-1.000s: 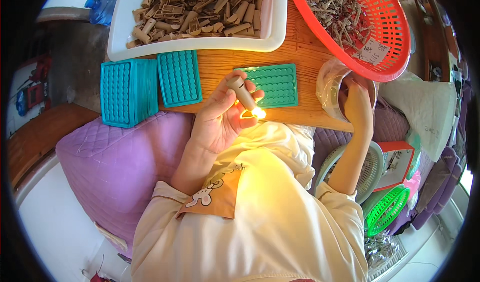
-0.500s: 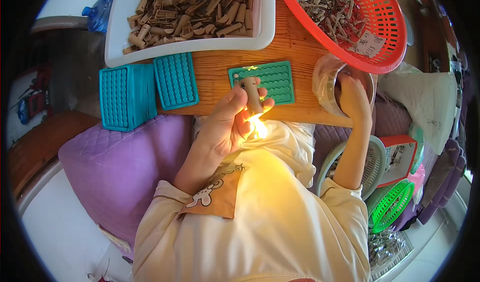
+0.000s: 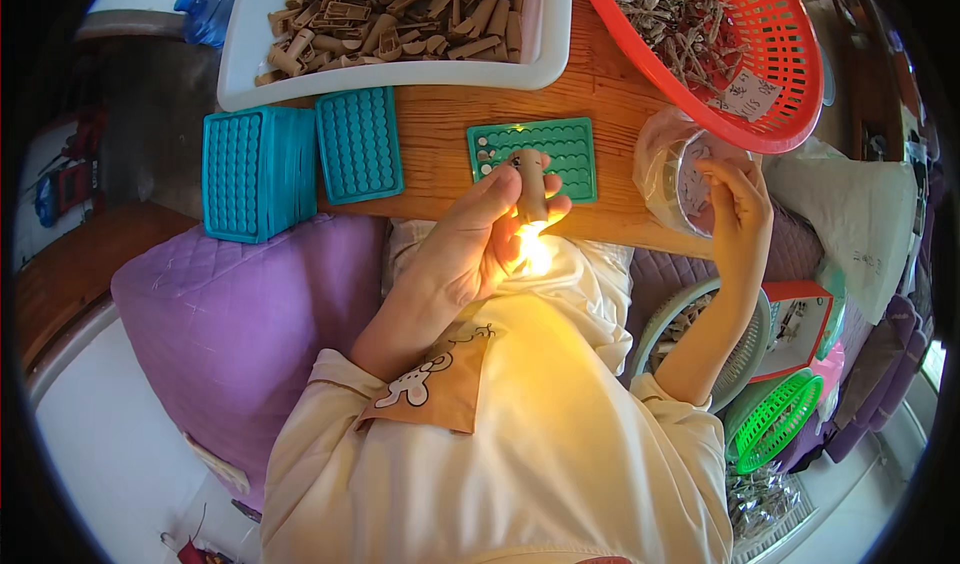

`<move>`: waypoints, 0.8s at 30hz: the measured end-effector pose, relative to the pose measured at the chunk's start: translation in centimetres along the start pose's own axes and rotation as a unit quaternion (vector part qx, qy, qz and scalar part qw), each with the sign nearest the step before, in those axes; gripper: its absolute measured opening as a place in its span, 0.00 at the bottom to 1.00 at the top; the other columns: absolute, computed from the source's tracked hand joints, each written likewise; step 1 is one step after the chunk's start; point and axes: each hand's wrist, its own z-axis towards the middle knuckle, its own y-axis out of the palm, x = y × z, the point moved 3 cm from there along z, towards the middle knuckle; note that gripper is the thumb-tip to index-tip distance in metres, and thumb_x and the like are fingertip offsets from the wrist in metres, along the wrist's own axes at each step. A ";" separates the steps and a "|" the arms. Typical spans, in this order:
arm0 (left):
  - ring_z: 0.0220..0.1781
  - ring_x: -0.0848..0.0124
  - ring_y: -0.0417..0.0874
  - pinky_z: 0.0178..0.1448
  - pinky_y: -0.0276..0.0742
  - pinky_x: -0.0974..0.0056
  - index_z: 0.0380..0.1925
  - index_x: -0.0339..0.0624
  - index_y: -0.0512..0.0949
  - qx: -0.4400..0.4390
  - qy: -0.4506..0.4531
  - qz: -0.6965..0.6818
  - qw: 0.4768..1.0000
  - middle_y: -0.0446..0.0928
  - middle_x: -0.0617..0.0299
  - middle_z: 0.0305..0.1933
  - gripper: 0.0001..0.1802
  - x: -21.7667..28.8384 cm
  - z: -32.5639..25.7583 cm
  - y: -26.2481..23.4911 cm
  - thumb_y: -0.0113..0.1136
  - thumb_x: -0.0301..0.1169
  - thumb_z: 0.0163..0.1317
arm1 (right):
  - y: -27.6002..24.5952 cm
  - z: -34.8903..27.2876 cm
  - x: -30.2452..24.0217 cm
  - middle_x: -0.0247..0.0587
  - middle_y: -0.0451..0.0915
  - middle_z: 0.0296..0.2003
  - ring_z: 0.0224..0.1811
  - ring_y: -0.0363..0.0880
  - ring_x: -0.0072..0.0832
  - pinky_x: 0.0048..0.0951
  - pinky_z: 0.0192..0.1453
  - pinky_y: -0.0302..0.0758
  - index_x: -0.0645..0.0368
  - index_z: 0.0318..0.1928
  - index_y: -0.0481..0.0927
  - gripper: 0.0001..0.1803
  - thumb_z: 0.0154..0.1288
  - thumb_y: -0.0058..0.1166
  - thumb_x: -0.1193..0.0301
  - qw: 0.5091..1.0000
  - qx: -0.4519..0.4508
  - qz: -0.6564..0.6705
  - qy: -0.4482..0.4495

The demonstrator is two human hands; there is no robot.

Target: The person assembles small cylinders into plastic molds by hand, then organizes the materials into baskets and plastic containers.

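Observation:
My left hand [image 3: 475, 229] is closed around a tan plastic cylinder [image 3: 531, 189], holding it above my lap. A bright yellow glow [image 3: 535, 252] shines at the cylinder's lower end. Just beyond lies a green tray [image 3: 575, 184] with rows of round hollows; a few small pale discs sit at its left side. My right hand [image 3: 738, 199] hovers at the right rim of a round tub [image 3: 697, 184] lined with clear plastic, which holds small bits. Its fingers are pinched together; whatever is between them is too small to make out.
A white bin [image 3: 400, 86] of tan plastic parts and a red basket [image 3: 790, 59] of thin metallic-looking pieces stand at the back. Teal trays [image 3: 235, 179] are stacked at left beside another teal tray [image 3: 358, 149]. Grey [image 3: 740, 359] and green baskets [image 3: 775, 419] sit lower right.
My right hand has come up out of the tub toward its right rim, fingers now pinched. My left hand still holds the cylinder. The whole view has shifted slightly.

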 end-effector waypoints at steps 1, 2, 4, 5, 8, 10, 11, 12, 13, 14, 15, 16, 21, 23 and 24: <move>0.42 0.68 0.75 0.36 0.75 0.72 0.44 0.44 0.67 0.005 0.005 0.005 1.000 0.72 0.62 0.38 0.23 -0.1 0.2 0.0 0.58 0.42 0.50 | 0.4 -0.1 -0.7 0.34 0.69 0.26 0.26 0.67 0.20 0.18 0.31 0.64 0.63 0.33 0.76 0.09 0.53 0.43 0.82 1.000 0.000 0.000 -0.001; 0.42 0.68 0.75 0.36 0.75 0.72 0.44 0.44 0.67 0.005 0.007 0.005 1.000 0.72 0.62 0.38 0.23 -0.1 0.1 0.0 0.58 0.42 0.50 | 1.0 -0.2 -1.7 0.35 0.70 0.25 0.25 0.68 0.22 0.19 0.29 0.64 0.62 0.32 0.76 0.09 0.51 0.44 0.84 0.998 0.009 0.023 -0.049; 0.41 0.68 0.76 0.31 0.75 0.73 0.44 0.44 0.67 -0.010 -0.023 0.005 1.000 0.72 0.62 0.39 0.25 -0.1 -0.2 -0.1 0.59 0.43 0.49 | 2.1 -0.3 -4.0 0.37 0.70 0.24 0.24 0.69 0.24 0.21 0.28 0.64 0.61 0.31 0.77 0.10 0.48 0.46 0.85 0.994 0.015 0.047 -0.100; 0.39 0.69 0.76 0.26 0.73 0.77 0.44 0.43 0.66 -0.013 -0.009 0.011 1.000 0.73 0.61 0.38 0.24 -0.3 -0.1 0.2 0.58 0.42 0.50 | 2.7 -0.4 -5.6 0.37 0.71 0.25 0.24 0.70 0.24 0.21 0.28 0.66 0.60 0.32 0.77 0.11 0.47 0.47 0.85 0.988 -0.003 0.052 -0.143; 0.35 0.72 0.78 0.20 0.70 0.80 0.45 0.42 0.66 -0.042 -0.007 0.049 0.998 0.74 0.61 0.36 0.24 -0.3 -0.4 0.3 0.55 0.42 0.51 | 4.5 -0.9 -7.9 0.39 0.73 0.26 0.25 0.74 0.28 0.24 0.27 0.71 0.60 0.35 0.75 0.13 0.46 0.50 0.84 0.978 -0.045 0.146 -0.140; 0.34 0.72 0.78 0.18 0.68 0.80 0.46 0.42 0.65 -0.051 -0.004 0.063 0.997 0.74 0.60 0.37 0.24 -0.5 -0.3 0.0 0.54 0.43 0.52 | 5.3 -0.8 -8.1 0.39 0.73 0.26 0.25 0.75 0.28 0.24 0.26 0.73 0.61 0.37 0.72 0.15 0.45 0.51 0.83 0.971 -0.052 0.150 -0.179; 0.34 0.73 0.79 0.16 0.66 0.81 0.47 0.42 0.65 -0.059 0.033 0.107 0.992 0.75 0.60 0.38 0.24 -0.6 -0.2 -0.3 0.53 0.42 0.53 | 5.4 -0.8 -8.3 0.39 0.74 0.27 0.25 0.75 0.28 0.24 0.25 0.73 0.61 0.36 0.71 0.14 0.45 0.51 0.83 0.966 -0.055 0.159 -0.196; 0.34 0.73 0.79 0.13 0.64 0.82 0.48 0.42 0.64 -0.067 0.069 0.151 0.984 0.75 0.59 0.38 0.24 -0.5 -0.2 -0.3 0.52 0.41 0.54 | 5.6 -0.8 -8.6 0.39 0.74 0.27 0.24 0.75 0.28 0.25 0.24 0.73 0.61 0.36 0.69 0.14 0.45 0.51 0.84 0.961 -0.057 0.168 -0.213; 0.34 0.73 0.79 0.15 0.64 0.82 0.48 0.42 0.64 -0.064 0.046 0.149 0.986 0.75 0.58 0.39 0.24 -0.2 -0.6 0.0 0.52 0.42 0.54 | 5.6 -0.9 -8.8 0.40 0.73 0.26 0.24 0.75 0.29 0.25 0.23 0.72 0.60 0.35 0.68 0.14 0.45 0.50 0.84 0.962 -0.064 0.175 -0.201; 0.35 0.72 0.79 0.16 0.64 0.82 0.49 0.42 0.65 -0.061 0.022 0.147 0.987 0.74 0.57 0.39 0.25 0.1 -1.0 0.4 0.53 0.44 0.54 | 5.5 -1.0 -8.8 0.40 0.73 0.26 0.24 0.75 0.29 0.25 0.23 0.72 0.60 0.35 0.68 0.14 0.45 0.50 0.84 0.962 -0.065 0.175 -0.202; 0.34 0.72 0.79 0.16 0.65 0.83 0.49 0.41 0.65 -0.080 0.033 0.180 0.980 0.74 0.57 0.39 0.26 0.2 -1.0 0.3 0.53 0.44 0.54 | 5.4 -1.0 -8.9 0.40 0.73 0.26 0.24 0.75 0.30 0.25 0.23 0.72 0.60 0.35 0.68 0.14 0.45 0.50 0.83 0.963 -0.077 0.156 -0.205; 0.34 0.72 0.79 0.16 0.65 0.83 0.49 0.40 0.65 -0.098 0.045 0.213 0.971 0.75 0.57 0.39 0.26 0.4 -0.9 0.3 0.53 0.43 0.54 | 5.2 -1.0 -9.0 0.40 0.72 0.25 0.23 0.75 0.30 0.26 0.22 0.71 0.60 0.35 0.68 0.13 0.45 0.50 0.83 0.964 -0.090 0.136 -0.208; 0.35 0.72 0.79 0.16 0.67 0.82 0.49 0.39 0.65 -0.099 0.042 0.219 0.970 0.74 0.59 0.38 0.26 -0.1 -0.8 0.1 0.52 0.44 0.55 | 4.9 -0.9 -9.9 0.40 0.69 0.22 0.21 0.71 0.36 0.30 0.21 0.69 0.61 0.29 0.68 0.09 0.46 0.50 0.83 0.958 -0.124 0.086 -0.245; 0.35 0.72 0.79 0.16 0.67 0.82 0.48 0.39 0.65 -0.106 0.070 0.257 0.958 0.74 0.61 0.37 0.25 -0.4 -0.3 -0.1 0.51 0.43 0.56 | 5.3 -1.0 -9.9 0.40 0.69 0.21 0.21 0.71 0.37 0.31 0.22 0.68 0.61 0.29 0.67 0.08 0.46 0.50 0.82 0.960 -0.127 0.071 -0.237; 0.35 0.73 0.79 0.16 0.66 0.81 0.47 0.39 0.66 -0.057 0.045 0.223 0.972 0.74 0.62 0.36 0.25 -0.7 -0.7 -0.1 0.51 0.45 0.55 | 5.5 -1.0 -9.8 0.41 0.69 0.21 0.22 0.71 0.37 0.31 0.22 0.68 0.61 0.28 0.67 0.07 0.47 0.50 0.81 0.963 -0.130 0.057 -0.231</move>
